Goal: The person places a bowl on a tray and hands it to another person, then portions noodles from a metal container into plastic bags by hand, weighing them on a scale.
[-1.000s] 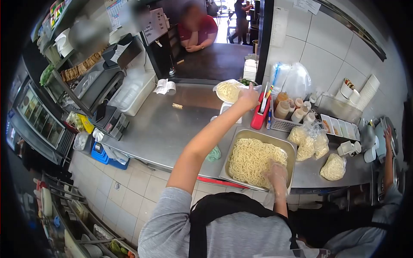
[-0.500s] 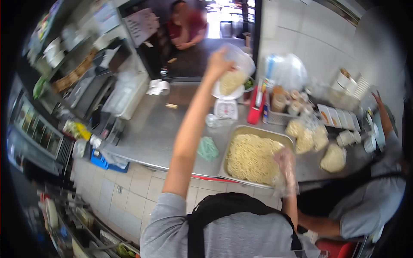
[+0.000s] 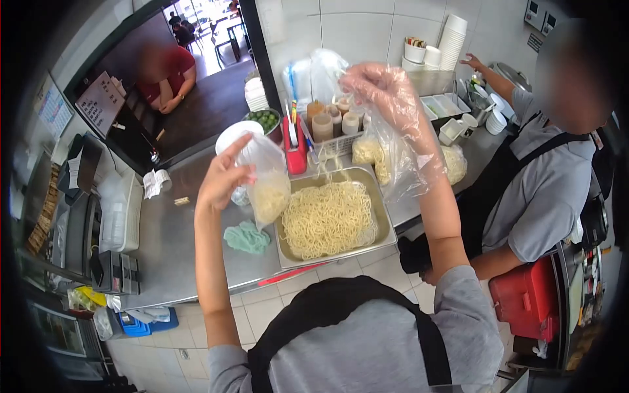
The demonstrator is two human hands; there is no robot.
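Note:
My left hand grips the top of a clear plastic bag with pale noodles in its bottom. The bag hangs beside the left edge of a metal tray heaped with yellow noodles. Raised above the tray's far right side, my right hand wears a loose clear plastic glove, its fingers pinched together. Thin noodle strands trail in the air below it, blurred where they near the fingers. A white round scale pan shows behind the bag.
A green cloth lies left of the tray. Behind stand a red holder, a basket of sauce bottles and a bowl of green limes. A co-worker is close on the right; another person sits beyond the hatch.
My left hand has brought the bag from over the scale to beside the tray. My right hand has risen out of the noodles, strands trailing. The view has turned right.

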